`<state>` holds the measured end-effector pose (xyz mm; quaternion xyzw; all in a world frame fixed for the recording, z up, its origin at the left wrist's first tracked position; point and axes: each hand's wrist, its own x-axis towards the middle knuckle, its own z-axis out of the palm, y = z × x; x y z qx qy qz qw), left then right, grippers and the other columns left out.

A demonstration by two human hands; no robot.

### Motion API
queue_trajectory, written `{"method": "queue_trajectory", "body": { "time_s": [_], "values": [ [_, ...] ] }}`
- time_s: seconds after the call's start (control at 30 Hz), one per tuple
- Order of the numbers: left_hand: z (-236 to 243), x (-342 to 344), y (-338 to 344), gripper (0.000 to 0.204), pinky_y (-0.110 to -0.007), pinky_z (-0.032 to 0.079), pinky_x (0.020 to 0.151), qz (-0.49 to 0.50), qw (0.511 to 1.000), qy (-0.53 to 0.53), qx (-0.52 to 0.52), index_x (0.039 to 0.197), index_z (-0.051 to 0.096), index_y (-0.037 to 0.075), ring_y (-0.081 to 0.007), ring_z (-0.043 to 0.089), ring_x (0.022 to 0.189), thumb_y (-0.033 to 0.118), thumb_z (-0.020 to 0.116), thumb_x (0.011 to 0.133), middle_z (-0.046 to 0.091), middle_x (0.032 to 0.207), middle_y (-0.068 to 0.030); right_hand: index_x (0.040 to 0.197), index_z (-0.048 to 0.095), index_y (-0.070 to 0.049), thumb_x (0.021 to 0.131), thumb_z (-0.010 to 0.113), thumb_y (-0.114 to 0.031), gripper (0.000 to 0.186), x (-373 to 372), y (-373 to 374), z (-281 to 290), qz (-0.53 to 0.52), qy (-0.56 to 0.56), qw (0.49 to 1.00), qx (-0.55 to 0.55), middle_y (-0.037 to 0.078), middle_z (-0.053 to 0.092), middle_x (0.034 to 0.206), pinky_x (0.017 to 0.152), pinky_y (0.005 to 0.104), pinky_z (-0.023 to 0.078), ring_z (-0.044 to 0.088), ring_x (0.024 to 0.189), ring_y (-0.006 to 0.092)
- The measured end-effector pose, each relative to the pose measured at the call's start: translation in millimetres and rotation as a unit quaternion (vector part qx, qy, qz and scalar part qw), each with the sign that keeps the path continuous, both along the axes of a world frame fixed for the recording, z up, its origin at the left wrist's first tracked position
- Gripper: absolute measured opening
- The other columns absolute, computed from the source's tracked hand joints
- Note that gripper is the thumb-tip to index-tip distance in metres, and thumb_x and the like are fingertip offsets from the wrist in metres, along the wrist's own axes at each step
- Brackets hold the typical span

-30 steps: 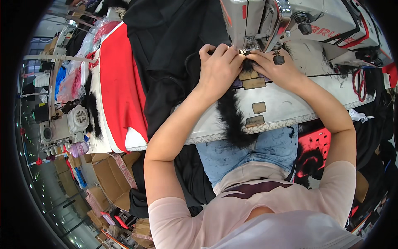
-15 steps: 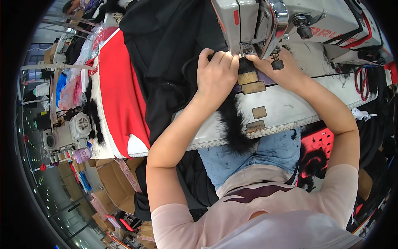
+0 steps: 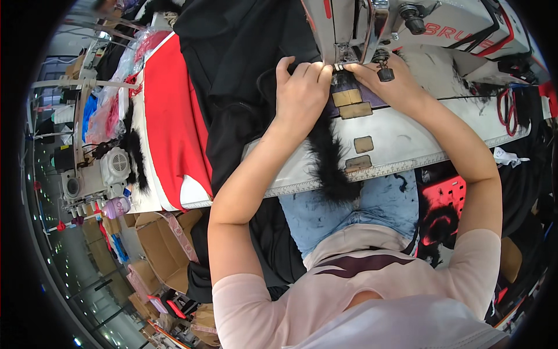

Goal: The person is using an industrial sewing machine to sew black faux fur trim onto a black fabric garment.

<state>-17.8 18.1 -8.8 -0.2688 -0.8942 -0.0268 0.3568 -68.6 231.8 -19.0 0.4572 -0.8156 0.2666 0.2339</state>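
My left hand (image 3: 302, 99) has its fingers curled on black fabric (image 3: 221, 81), just left of the presser foot (image 3: 346, 64) of the grey sewing machine (image 3: 319, 23). A long black fur strip (image 3: 332, 168) runs from under that hand down over the table's front edge. My right hand (image 3: 395, 87) lies right of the foot, thumb stretched toward it; its other fingertips are behind machine parts, so what they grip is unclear. Two taped patches (image 3: 354, 109) mark the bed below the foot.
Red fabric (image 3: 165, 128) with white lies at the left. Red-handled scissors (image 3: 505, 110) sit at the table's (image 3: 407, 154) right end. A grey motor unit (image 3: 114, 166), plastic-wrapped bundles (image 3: 102, 116) and cardboard boxes (image 3: 160, 250) fill the left side, with a red perforated seat (image 3: 444, 195) below the table.
Fur that showed between my hands at the presser foot a second ago is mostly out of sight there. My left hand has shifted slightly left. The whole view has moved a little.
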Motion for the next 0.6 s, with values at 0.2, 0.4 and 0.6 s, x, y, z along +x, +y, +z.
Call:
{"method": "queue_trajectory", "body": {
  "time_s": [0.2,0.4,0.6],
  "values": [
    [3,-3,2,0.008,-0.040,0.041,0.091,-0.020,0.999,0.013,-0.025,0.086,0.065,0.007,-0.0161,0.060,0.080,0.009,0.064,0.078,0.061,0.084,-0.0019,0.094,0.066,-0.011,0.093,0.060,-0.021,0.012,1,0,-1,-0.014,-0.105,0.994,-0.035,0.009,0.065,0.081,0.065,0.0425,0.048,0.062,0.076,0.0303],
    [5,-10,-1,0.005,-0.037,0.042,0.088,-0.024,0.999,0.003,-0.022,0.081,0.063,0.007,-0.0160,0.059,0.078,0.010,0.064,0.077,0.060,0.080,-0.0022,0.096,0.067,-0.010,0.095,0.059,-0.024,0.016,2,1,1,-0.013,-0.148,0.988,-0.041,0.011,0.066,0.081,0.067,0.0424,0.048,0.062,0.077,0.0312],
    [8,20,-7,0.026,-0.039,0.040,0.093,0.002,0.999,-0.051,0.014,0.105,0.066,0.006,-0.0178,0.061,0.097,0.011,0.065,0.079,0.065,0.102,-0.0026,0.103,0.073,-0.006,0.091,0.065,-0.013,0.016,0,1,3,-0.058,-0.009,0.996,0.064,0.011,0.072,0.090,0.068,0.0330,0.053,0.069,0.078,0.0239]
  ]
}}
